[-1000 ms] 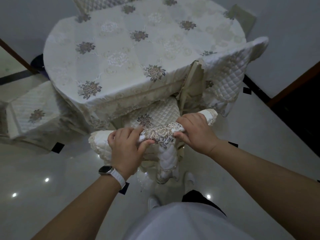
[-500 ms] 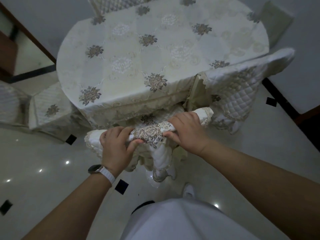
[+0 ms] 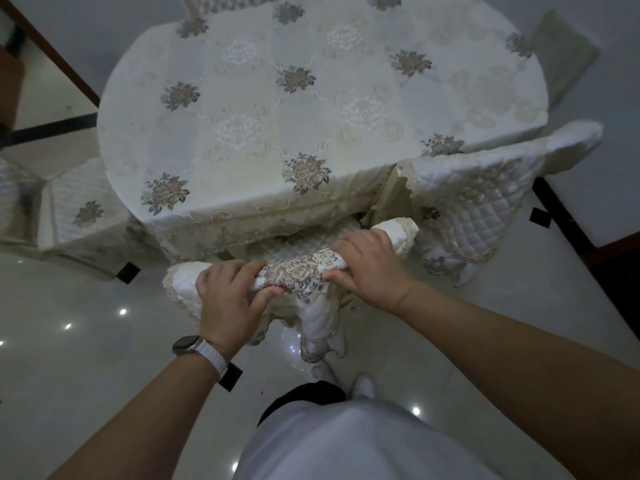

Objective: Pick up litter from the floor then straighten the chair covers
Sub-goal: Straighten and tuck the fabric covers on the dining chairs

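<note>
A chair stands in front of me, tucked under the table, with a quilted cream chair cover (image 3: 300, 274) that has a brown rose pattern on the top of its back. My left hand (image 3: 228, 299), with a watch on the wrist, grips the top rail left of the roses. My right hand (image 3: 367, 268) grips the rail right of them. Both hands are closed around the covered rail. The seat is mostly hidden under the tablecloth. No litter shows on the floor.
An oval table under a cream flowered tablecloth (image 3: 311, 109) fills the middle. A covered chair (image 3: 478, 202) stands at the right, another (image 3: 76, 216) at the left. Glossy white floor tiles (image 3: 86, 358) lie around my feet. Walls and dark skirting run at both sides.
The chair back has slid forward toward the table, so less of the seat shows. Both hands keep their grip on the covered rail.
</note>
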